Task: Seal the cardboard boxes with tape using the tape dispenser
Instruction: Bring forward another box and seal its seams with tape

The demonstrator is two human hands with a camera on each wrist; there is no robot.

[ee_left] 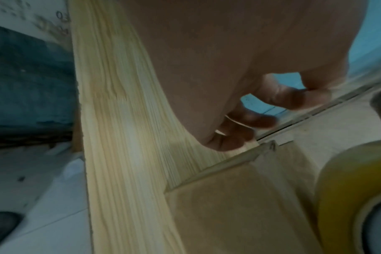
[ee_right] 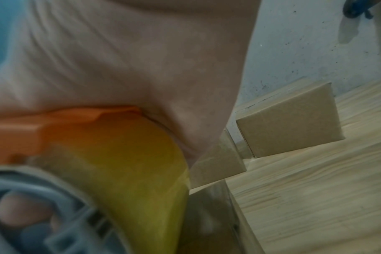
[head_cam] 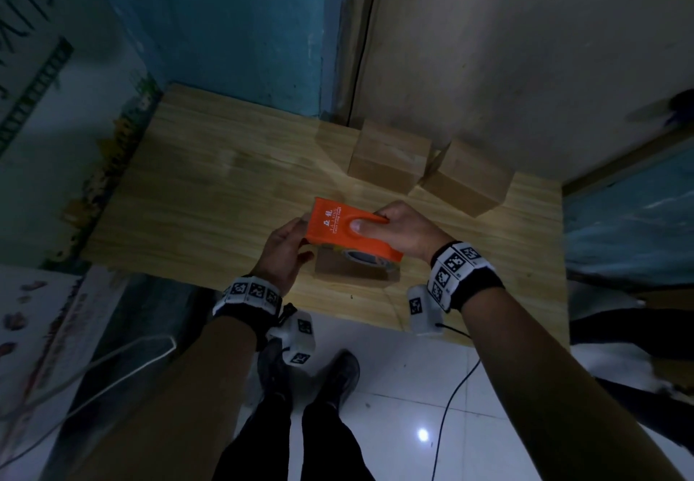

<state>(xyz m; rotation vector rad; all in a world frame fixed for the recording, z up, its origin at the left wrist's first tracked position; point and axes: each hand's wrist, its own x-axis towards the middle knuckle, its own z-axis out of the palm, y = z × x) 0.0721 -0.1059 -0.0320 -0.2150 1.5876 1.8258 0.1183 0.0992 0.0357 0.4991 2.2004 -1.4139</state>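
An orange tape dispenser (head_cam: 340,227) with a yellowish tape roll (ee_right: 130,163) hovers just over a small cardboard box (head_cam: 353,272) near the table's front edge. My right hand (head_cam: 398,225) grips the dispenser's handle, thumb pushed through its hole. My left hand (head_cam: 289,246) is at the dispenser's left end. Its fingers (ee_left: 250,120) curl against a clear strip of tape (ee_left: 315,106) stretched above the box (ee_left: 239,197). The tape roll (ee_left: 355,197) sits right beside that box's top.
Two more closed cardboard boxes (head_cam: 390,155) (head_cam: 469,178) stand at the back of the wooden table (head_cam: 206,180), against the wall. They also show as boxes (ee_right: 289,123) beyond my right wrist. White tiled floor, my shoes and a black cable (head_cam: 450,398) lie below.
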